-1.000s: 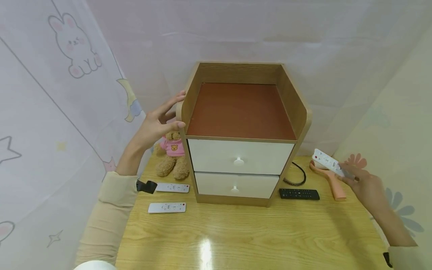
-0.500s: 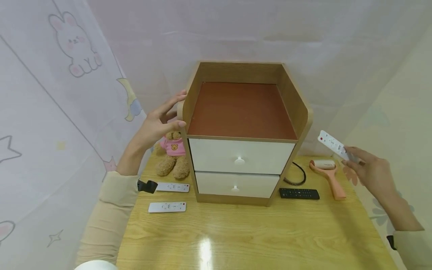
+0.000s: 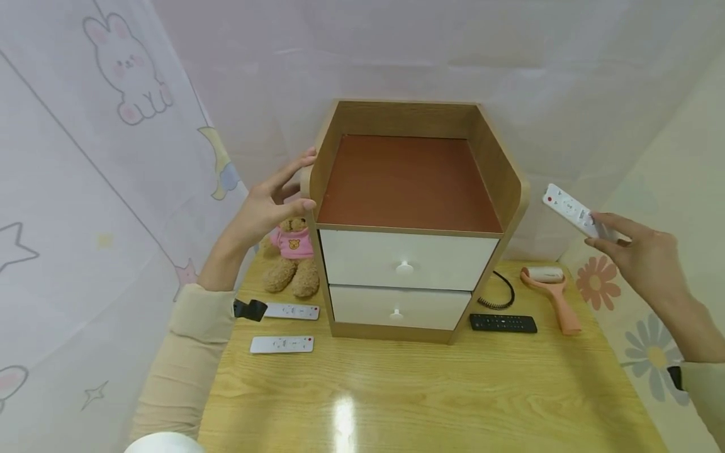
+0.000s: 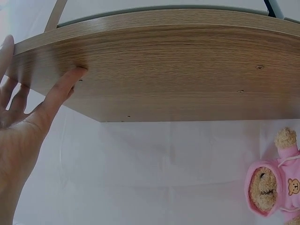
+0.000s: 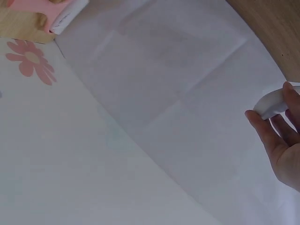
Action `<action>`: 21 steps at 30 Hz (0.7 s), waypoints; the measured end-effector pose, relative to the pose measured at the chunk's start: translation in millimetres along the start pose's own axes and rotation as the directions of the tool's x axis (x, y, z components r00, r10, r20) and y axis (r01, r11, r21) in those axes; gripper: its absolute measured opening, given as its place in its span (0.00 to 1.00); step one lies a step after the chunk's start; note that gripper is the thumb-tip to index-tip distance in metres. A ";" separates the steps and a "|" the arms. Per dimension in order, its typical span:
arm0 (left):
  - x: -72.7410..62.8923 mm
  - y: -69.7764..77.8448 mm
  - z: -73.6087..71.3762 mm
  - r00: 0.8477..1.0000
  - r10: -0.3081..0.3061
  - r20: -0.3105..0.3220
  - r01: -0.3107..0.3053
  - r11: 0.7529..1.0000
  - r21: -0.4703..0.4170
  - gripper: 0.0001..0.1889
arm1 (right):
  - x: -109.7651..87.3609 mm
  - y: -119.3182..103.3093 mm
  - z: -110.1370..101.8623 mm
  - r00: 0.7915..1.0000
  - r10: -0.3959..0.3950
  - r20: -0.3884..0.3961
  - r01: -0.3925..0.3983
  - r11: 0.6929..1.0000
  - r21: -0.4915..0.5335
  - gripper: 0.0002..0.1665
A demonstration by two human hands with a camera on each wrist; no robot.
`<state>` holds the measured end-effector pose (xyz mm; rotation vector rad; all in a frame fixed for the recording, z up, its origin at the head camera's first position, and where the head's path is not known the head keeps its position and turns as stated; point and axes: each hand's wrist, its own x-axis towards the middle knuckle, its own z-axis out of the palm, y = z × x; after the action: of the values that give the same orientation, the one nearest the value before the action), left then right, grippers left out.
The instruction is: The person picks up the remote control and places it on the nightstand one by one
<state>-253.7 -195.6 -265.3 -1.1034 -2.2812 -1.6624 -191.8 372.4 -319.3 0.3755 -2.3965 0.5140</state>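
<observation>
In the head view, a small wooden cabinet point(image 3: 411, 182) with two white drawers stands on the table. My left hand point(image 3: 266, 204) rests against its left side panel with the fingers spread. In the left wrist view, the thumb of this hand point(image 4: 33, 117) touches the wood face of the panel point(image 4: 168, 70). Up in the air at the right, my right hand point(image 3: 646, 255) pinches a white remote control point(image 3: 571, 207) by its near end, its buttons facing up and its far end tilted up. The right wrist view shows fingers and thumb around the end of this remote point(image 5: 272, 104).
Two white remotes, one nearer point(image 3: 282, 344) and one farther point(image 3: 291, 311), lie left of the cabinet. A teddy bear point(image 3: 293, 248) in pink sits behind them. At the right are a black remote point(image 3: 503, 323), an orange lint roller point(image 3: 557, 302) and a coiled black cord point(image 3: 498, 305).
My right hand has lifted the white remote up and to the right, away from above the lint roller. The left hand keeps its place on the cabinet.
</observation>
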 end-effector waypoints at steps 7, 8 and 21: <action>-0.3 -0.7 -0.1 1.000 0.016 -0.004 -0.016 1.000 -0.009 0.35 | 19.7 -5.9 -11.4 1.000 0.012 -0.017 -0.012 1.000 0.000 0.27; -0.5 -0.8 0.0 1.000 0.012 -0.004 -0.012 1.000 -0.009 0.35 | 22.2 -7.1 -12.8 1.000 0.016 -0.021 -0.016 1.000 -0.001 0.27; -0.9 0.1 1.4 1.000 -0.021 -0.001 0.021 0.999 -0.031 0.36 | 72.2 -27.0 -35.9 0.999 -0.047 -0.007 0.046 0.994 -0.102 0.26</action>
<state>-252.5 -194.7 -266.1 -1.0879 -2.2819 -1.7113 -216.0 355.1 -239.6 0.3820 -2.3882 0.3707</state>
